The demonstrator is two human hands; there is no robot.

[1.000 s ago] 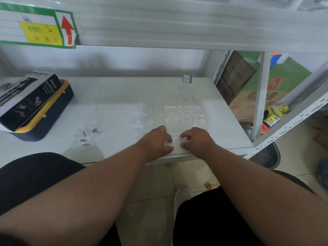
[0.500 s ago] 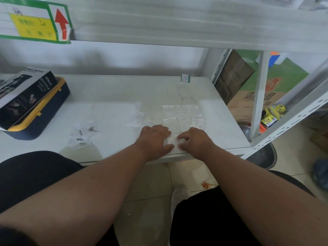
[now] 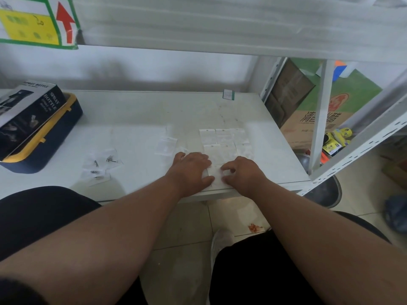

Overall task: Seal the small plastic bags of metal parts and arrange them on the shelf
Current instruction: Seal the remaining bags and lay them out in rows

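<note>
Little has changed since a second ago: both hands stay on the same small bag (image 3: 217, 176) at the front edge of the white shelf (image 3: 143, 111). The left hand (image 3: 191, 170) lies flat, fingers relaxed, thumb pressing the thin clear plastic. The right hand (image 3: 241, 172) has its fingers curled, tips on the bag. Behind it flat square bags (image 3: 222, 137) lie in neat rows; at left, loose bags (image 3: 100, 166) hold small metal parts.
</note>
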